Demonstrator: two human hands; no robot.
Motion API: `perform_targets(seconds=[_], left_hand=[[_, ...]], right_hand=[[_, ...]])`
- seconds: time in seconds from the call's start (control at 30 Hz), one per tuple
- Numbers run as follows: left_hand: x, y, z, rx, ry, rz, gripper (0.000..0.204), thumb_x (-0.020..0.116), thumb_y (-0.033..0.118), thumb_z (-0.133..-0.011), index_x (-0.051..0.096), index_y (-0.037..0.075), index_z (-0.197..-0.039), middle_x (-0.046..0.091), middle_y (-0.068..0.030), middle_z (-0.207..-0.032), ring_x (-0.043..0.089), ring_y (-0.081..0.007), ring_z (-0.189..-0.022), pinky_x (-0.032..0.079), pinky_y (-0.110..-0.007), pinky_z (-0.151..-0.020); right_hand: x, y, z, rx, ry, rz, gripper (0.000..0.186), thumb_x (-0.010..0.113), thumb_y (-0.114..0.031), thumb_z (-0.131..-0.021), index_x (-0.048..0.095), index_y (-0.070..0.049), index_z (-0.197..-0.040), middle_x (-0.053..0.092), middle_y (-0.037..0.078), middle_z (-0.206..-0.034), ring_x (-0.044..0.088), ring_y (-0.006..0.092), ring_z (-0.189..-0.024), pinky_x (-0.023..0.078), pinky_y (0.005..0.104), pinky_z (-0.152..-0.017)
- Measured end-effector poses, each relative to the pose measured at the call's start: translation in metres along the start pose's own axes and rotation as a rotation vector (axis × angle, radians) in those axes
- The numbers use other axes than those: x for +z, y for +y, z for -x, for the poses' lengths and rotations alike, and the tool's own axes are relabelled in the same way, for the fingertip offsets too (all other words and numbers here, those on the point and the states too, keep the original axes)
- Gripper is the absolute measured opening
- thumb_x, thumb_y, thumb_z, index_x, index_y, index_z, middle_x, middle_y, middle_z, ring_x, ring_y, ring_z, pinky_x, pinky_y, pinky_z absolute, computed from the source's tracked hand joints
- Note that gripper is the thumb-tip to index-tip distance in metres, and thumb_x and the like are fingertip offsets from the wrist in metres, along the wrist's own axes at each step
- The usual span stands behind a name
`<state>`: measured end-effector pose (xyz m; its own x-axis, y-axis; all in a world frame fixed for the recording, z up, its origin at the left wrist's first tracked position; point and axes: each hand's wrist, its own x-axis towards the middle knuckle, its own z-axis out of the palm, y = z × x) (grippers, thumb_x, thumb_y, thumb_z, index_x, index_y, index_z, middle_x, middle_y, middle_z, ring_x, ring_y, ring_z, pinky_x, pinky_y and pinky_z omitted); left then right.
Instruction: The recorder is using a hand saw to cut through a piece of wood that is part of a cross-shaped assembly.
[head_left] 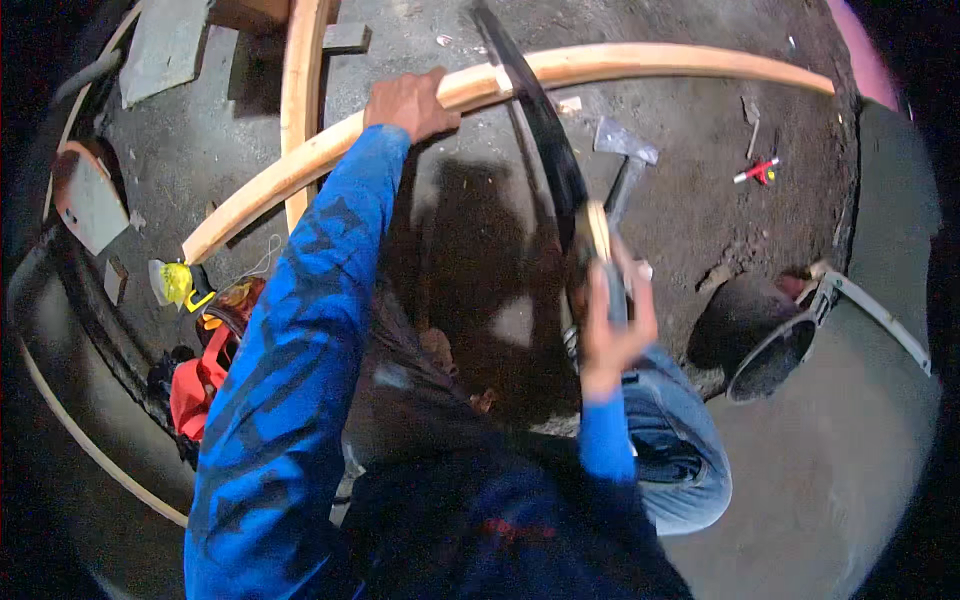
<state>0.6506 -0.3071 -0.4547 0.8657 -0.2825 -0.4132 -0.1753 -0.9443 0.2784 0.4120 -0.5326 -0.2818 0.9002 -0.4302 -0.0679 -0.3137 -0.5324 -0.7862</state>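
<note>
A long pale timber [650, 58] lies across the floor in front of me, bowed by the lens. My left hand [410, 106] presses down on it, fingers closed over its far edge. To the right of that hand, the dark blade of a handsaw [552, 140] crosses the timber, its tip pointing away from me. My right hand [618, 325] is closed round the saw's handle near my bent knee, slightly blurred. Whether the teeth have cut into the wood is hard to tell. A hatchet [626, 150] lies on the ground just right of the blade.
Another timber [300, 100] runs beneath the first at the left. A red tool [762, 171] lies at the far right, and a round dark metal scoop [770, 355] nearer. At the left are a yellow-and-black tool [185, 285], a red bag [200, 385] and board offcuts [165, 50].
</note>
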Motion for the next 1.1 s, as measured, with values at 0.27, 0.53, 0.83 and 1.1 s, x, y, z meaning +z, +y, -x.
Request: perform_targets(seconds=[0.27, 0.53, 0.83, 1.1], left_hand=[[0.006, -0.003, 0.002, 0.014, 0.020, -0.064, 0.066, 0.077, 0.054, -0.076, 0.065, 0.016, -0.129, 0.075, -0.0223, -0.104, 0.072, -0.0406, -0.099, 0.057, -0.052, -0.087], [-0.001, 0.000, 0.001, -0.004, 0.010, -0.044, 0.062, 0.078, 0.052, -0.076, 0.066, 0.012, -0.121, 0.075, -0.0236, -0.104, 0.072, -0.0420, -0.099, 0.057, -0.052, -0.089], [-0.002, 0.005, 0.004, -0.010, 0.002, -0.020, 0.064, 0.080, 0.052, -0.076, 0.064, 0.014, -0.125, 0.075, -0.0227, -0.106, 0.072, -0.0422, -0.101, 0.056, -0.052, -0.089], [0.006, 0.002, 0.007, -0.001, 0.010, -0.025, 0.054, 0.076, 0.046, -0.079, 0.065, 0.012, -0.120, 0.076, -0.0210, -0.105, 0.073, -0.0406, -0.100, 0.057, -0.051, -0.089]], right_hand=[[-0.036, -0.007, 0.044, 0.034, -0.029, 0.084, 0.034, 0.071, -0.007, -0.093, 0.069, 0.004, -0.125, 0.073, 0.024, -0.119, 0.072, 0.0286, -0.108, 0.055, 0.0399, -0.096], [0.056, 0.013, -0.040, -0.180, 0.035, -0.063, 0.034, 0.077, -0.015, -0.093, 0.070, 0.000, -0.122, 0.075, 0.020, -0.113, 0.074, 0.0297, -0.102, 0.057, 0.0378, -0.091], [0.061, 0.009, -0.029, -0.281, 0.045, 0.028, 0.037, 0.076, -0.005, -0.090, 0.069, -0.005, -0.126, 0.075, 0.019, -0.109, 0.075, 0.0257, -0.097, 0.058, 0.0355, -0.088], [0.002, 0.030, 0.039, -0.096, 0.032, -0.003, 0.033, 0.075, -0.007, -0.092, 0.069, 0.003, -0.122, 0.073, 0.020, -0.117, 0.070, 0.0286, -0.111, 0.051, 0.0385, -0.102]])
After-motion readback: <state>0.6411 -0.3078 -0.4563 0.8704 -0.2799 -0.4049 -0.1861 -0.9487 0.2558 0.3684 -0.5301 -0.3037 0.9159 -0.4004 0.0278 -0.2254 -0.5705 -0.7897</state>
